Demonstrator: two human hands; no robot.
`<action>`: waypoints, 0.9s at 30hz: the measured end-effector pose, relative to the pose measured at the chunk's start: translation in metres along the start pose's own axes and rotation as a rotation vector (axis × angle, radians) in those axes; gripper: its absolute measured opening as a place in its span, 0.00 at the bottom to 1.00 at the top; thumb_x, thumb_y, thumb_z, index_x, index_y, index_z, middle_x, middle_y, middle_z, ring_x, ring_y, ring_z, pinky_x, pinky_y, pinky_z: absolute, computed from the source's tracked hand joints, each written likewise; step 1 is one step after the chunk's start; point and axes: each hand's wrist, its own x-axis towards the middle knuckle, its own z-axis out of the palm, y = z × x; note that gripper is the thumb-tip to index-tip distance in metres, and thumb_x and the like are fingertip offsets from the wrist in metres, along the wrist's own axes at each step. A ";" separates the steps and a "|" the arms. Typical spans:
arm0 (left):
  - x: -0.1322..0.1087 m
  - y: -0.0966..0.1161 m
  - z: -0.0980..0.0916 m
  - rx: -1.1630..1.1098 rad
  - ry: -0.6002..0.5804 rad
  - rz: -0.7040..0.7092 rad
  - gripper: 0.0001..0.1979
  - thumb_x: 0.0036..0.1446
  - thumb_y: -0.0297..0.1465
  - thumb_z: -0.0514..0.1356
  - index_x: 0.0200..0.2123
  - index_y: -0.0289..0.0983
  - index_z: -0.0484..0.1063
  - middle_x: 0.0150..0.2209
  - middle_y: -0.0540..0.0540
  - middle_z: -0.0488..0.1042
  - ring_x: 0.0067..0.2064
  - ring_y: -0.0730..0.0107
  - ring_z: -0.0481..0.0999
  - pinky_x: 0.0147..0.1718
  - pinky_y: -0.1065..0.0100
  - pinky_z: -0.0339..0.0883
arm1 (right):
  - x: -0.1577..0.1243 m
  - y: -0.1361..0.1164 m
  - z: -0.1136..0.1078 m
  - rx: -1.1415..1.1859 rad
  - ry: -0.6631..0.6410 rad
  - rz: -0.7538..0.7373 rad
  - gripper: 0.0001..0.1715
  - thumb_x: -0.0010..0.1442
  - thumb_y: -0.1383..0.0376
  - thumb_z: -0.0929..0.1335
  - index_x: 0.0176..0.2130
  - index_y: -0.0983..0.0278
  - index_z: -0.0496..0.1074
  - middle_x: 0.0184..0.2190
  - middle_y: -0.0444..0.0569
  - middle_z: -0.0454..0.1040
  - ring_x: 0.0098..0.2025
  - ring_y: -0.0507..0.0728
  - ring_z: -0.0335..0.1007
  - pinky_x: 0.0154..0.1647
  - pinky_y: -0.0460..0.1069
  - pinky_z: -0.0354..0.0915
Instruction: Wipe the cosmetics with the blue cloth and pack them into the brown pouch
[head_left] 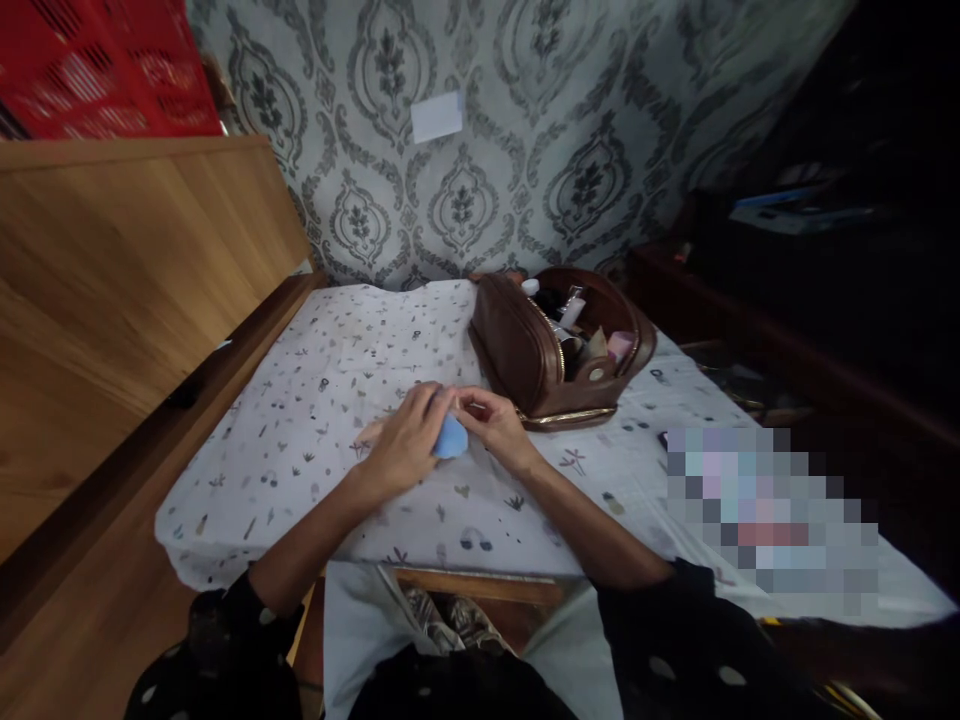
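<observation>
My left hand is closed around a small light-blue, rounded object, whose lower edge shows beneath the fingers. Thumb and fingers of my right hand are pinched together at the upper side of this blue object, touching or nearly touching the left fingertips; what they grip is too small to make out. A flat beige piece shows just left of my left hand, partly covered by it. Right beyond my right hand stands an unzipped brown cosmetic bag with small bottles, a tube and other items inside.
A white patterned cloth covers the table. Its right part carries a pixelated area. A wooden panel borders the left, with a red plastic crate above. Behind is a patterned wall; dark furniture stands right.
</observation>
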 end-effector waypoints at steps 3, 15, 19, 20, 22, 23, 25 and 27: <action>-0.006 -0.007 0.015 0.149 -0.021 0.031 0.32 0.59 0.21 0.51 0.67 0.36 0.50 0.61 0.31 0.60 0.65 0.46 0.60 0.62 0.45 0.58 | 0.000 0.002 0.000 0.006 0.012 0.042 0.26 0.48 0.44 0.75 0.35 0.62 0.75 0.26 0.42 0.71 0.29 0.53 0.70 0.32 0.50 0.71; -0.062 -0.077 -0.019 0.176 -0.165 -0.235 0.25 0.58 0.21 0.50 0.58 0.39 0.64 0.50 0.39 0.70 0.50 0.55 0.71 0.49 0.58 0.68 | 0.001 -0.001 -0.003 0.115 -0.043 0.171 0.26 0.48 0.51 0.77 0.41 0.62 0.74 0.31 0.41 0.72 0.27 0.50 0.71 0.31 0.48 0.71; -0.057 -0.080 -0.040 0.057 -0.201 -0.245 0.26 0.56 0.20 0.50 0.57 0.41 0.65 0.50 0.42 0.69 0.49 0.58 0.72 0.46 0.62 0.68 | 0.001 -0.005 -0.004 0.178 -0.063 0.183 0.29 0.45 0.52 0.79 0.43 0.62 0.73 0.33 0.42 0.74 0.28 0.50 0.72 0.31 0.48 0.72; -0.053 -0.078 -0.044 0.055 -0.175 -0.246 0.26 0.56 0.20 0.51 0.58 0.40 0.65 0.50 0.42 0.69 0.49 0.58 0.72 0.46 0.62 0.68 | 0.001 -0.006 -0.003 0.179 -0.052 0.185 0.29 0.44 0.52 0.79 0.42 0.62 0.73 0.32 0.43 0.74 0.27 0.50 0.72 0.30 0.48 0.71; -0.045 -0.069 -0.048 0.082 -0.069 -0.244 0.26 0.57 0.22 0.52 0.59 0.40 0.64 0.49 0.41 0.69 0.50 0.56 0.71 0.47 0.61 0.68 | 0.002 -0.009 -0.003 0.154 -0.021 0.181 0.28 0.43 0.51 0.79 0.38 0.63 0.73 0.29 0.42 0.74 0.27 0.50 0.71 0.28 0.47 0.70; -0.039 -0.062 -0.047 0.103 -0.002 -0.227 0.26 0.58 0.22 0.52 0.60 0.39 0.63 0.49 0.40 0.68 0.50 0.55 0.70 0.47 0.60 0.68 | 0.002 -0.010 -0.002 0.138 -0.008 0.175 0.27 0.43 0.50 0.79 0.36 0.64 0.73 0.28 0.42 0.73 0.27 0.51 0.70 0.28 0.47 0.69; -0.025 -0.044 -0.038 0.143 0.102 -0.140 0.26 0.59 0.24 0.52 0.61 0.37 0.60 0.51 0.38 0.68 0.52 0.53 0.69 0.49 0.58 0.67 | 0.002 -0.011 -0.002 0.113 0.007 0.160 0.26 0.44 0.48 0.78 0.32 0.63 0.71 0.26 0.42 0.73 0.27 0.51 0.70 0.27 0.47 0.68; -0.009 -0.025 -0.021 0.173 0.113 0.025 0.28 0.59 0.25 0.54 0.63 0.31 0.58 0.55 0.33 0.66 0.55 0.50 0.66 0.53 0.56 0.65 | 0.002 -0.010 -0.001 0.103 0.014 0.135 0.26 0.44 0.48 0.78 0.30 0.63 0.70 0.25 0.42 0.72 0.28 0.52 0.69 0.28 0.47 0.67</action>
